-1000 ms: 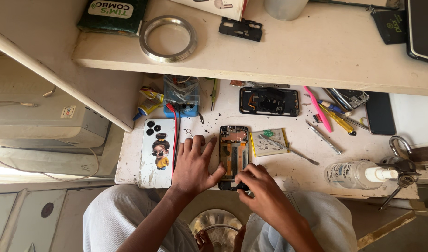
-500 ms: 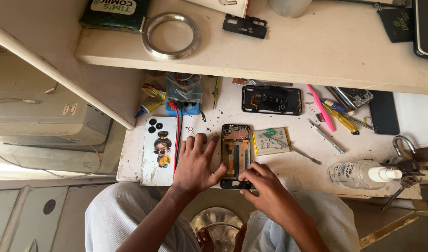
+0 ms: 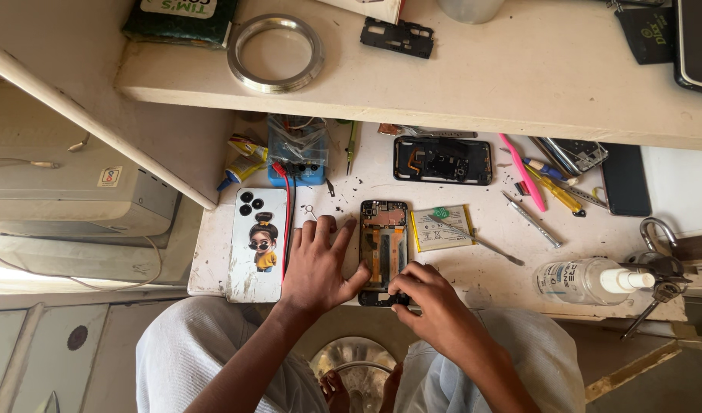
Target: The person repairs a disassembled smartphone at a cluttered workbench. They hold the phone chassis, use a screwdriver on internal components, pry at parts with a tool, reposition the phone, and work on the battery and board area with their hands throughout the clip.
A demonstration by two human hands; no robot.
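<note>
The left hand (image 3: 316, 268) lies flat on the bench (image 3: 481, 268), fingers apart, thumb against the opened phone (image 3: 383, 248). The right hand (image 3: 427, 294) pinches its lower end.

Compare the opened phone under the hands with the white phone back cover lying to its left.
The opened phone lies with its dark inner boards and parts bared; the white back cover shows a closed face with a cartoon figure and camera holes.
The left hand and right hand both touch the opened phone; no hand holds the white back cover.
Both lie flat, lengthwise, on the white worktable.
</note>
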